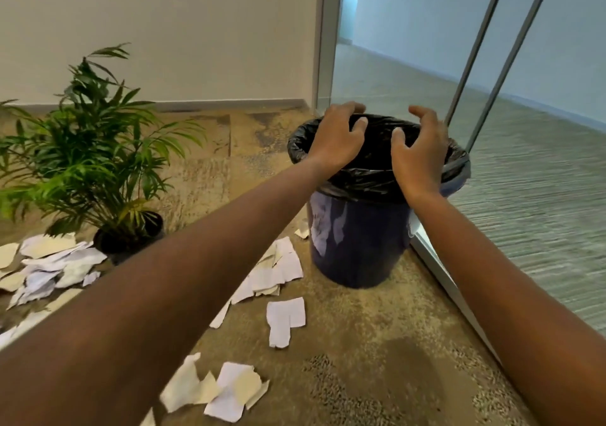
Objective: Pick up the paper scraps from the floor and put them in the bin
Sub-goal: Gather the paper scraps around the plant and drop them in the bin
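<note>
**Operator:** Nearest my camera are both forearms, running in from the bottom corners; the elbows are cut off by the frame edge. Just beyond, at lower centre, torn paper scraps point(226, 389) lie on the floor.

**Colleague:** And the hands?

**Operator:** My left hand point(337, 137) and right hand point(418, 156) sit above the bin point(357, 245) at centre frame. Fingers on both are spread and curled, holding nothing. The left fingertips seem to touch the black liner point(364, 176) at the far rim; the right hand hovers over the near-right rim, and I cannot tell whether it makes contact.

**Colleague:** Anything inside the bin?

**Operator:** I can't make it out. The opening is dark and my hands cover much of it.

**Colleague:** Where is the rest of the paper?

**Operator:** More scraps trail from the bin's base toward lower centre, and a pile point(49, 268) sits at the left edge, partly behind my left arm and partly cropped.

**Colleague:** The room?

**Operator:** Mottled tan carpet point(377, 343), blurred toward the lower right. A potted plant point(95, 150) stands at left, its dark pot beside the pile. A pale wall point(164, 48) fills the upper left. A glass partition point(524, 196) runs down the right, the bin close against it, with grey flooring behind.
</note>
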